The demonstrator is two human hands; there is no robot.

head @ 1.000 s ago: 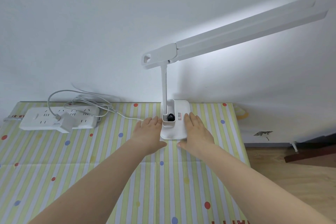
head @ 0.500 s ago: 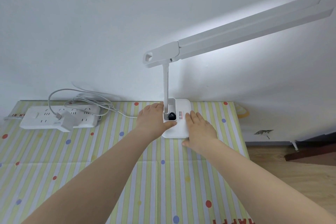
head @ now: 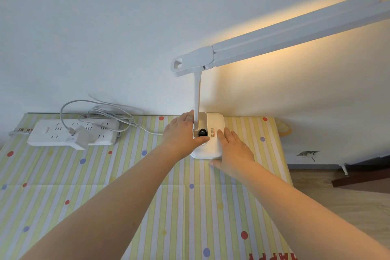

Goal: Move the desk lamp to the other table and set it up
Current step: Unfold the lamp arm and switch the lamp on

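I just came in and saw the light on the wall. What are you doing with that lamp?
A person is setting up a white desk lamp on a table with a striped, dotted cloth. The left hand is at the black knob on the base, and the right hand rests flat on the base. The lamp glows warm yellow. Its cord runs to a power strip on the left.
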